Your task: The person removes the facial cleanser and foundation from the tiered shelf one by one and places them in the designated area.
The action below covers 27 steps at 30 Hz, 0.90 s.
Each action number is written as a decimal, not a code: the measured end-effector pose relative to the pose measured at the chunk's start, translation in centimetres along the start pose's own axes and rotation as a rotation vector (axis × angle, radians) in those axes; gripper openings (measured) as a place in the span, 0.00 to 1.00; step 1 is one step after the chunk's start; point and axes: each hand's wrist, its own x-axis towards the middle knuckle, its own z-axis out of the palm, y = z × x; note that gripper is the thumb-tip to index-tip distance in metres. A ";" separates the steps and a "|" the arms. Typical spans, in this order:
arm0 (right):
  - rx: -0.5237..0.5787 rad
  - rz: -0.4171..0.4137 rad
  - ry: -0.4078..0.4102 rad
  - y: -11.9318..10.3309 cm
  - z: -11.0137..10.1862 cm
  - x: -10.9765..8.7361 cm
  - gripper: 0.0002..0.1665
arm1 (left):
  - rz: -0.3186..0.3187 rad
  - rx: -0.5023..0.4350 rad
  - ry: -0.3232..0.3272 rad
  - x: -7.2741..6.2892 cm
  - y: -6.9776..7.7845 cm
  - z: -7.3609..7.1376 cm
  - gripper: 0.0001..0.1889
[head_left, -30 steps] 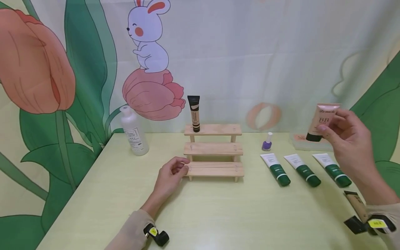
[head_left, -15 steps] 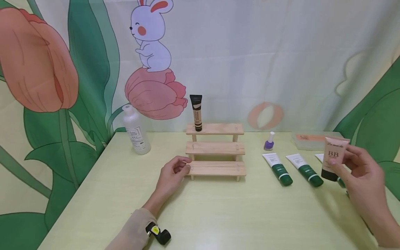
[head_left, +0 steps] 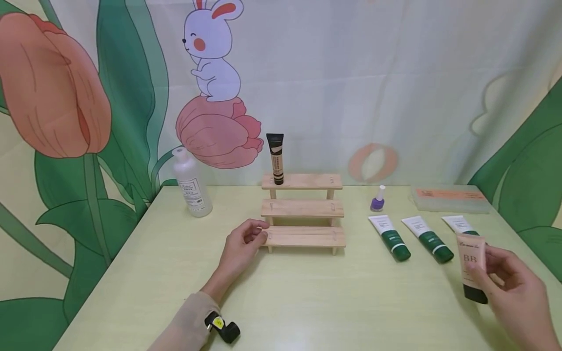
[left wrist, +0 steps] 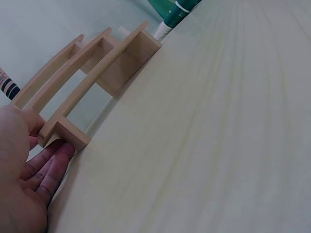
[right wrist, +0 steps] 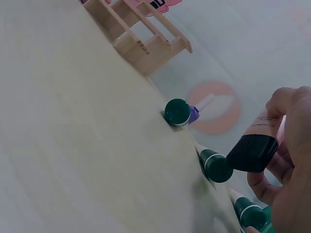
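Observation:
My right hand point(head_left: 513, 285) pinches a pink BB cream tube point(head_left: 472, 261) with a black cap point(right wrist: 252, 153), cap end down, at the right of the table. In the head view the tube covers part of the third green-and-white tube point(head_left: 458, 224). At the left end of a three-step wooden display stand point(head_left: 303, 208), my left hand point(head_left: 241, 246) holds the lowest step point(left wrist: 92, 87), with fingers beneath it in the left wrist view. A slim black-and-beige tube point(head_left: 276, 158) stands on the top step, at its left.
Two more green-and-white tubes point(head_left: 391, 239) lie right of the stand. Behind them are a purple nail polish bottle point(head_left: 377, 202) and a clear flat box point(head_left: 450, 200). A white bottle point(head_left: 191, 187) stands at the back left, before a printed curtain point(head_left: 307, 87).
My right hand has carried the BB cream tube down and rightward toward the near table, uncovering the clear box. My left hand stays at the stand.

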 end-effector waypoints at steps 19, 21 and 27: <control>-0.242 0.106 -0.185 1.2 0.9 -1.0 0.36 | -0.004 0.011 0.001 0.0 -0.1 0.1 0.08; -0.246 0.130 -0.208 1.3 0.9 -0.9 0.36 | -0.002 0.007 0.000 0.0 -0.1 0.0 0.08; -0.289 0.140 -0.215 1.6 1.0 -0.8 0.36 | 0.007 0.002 0.001 0.0 -0.1 0.0 0.08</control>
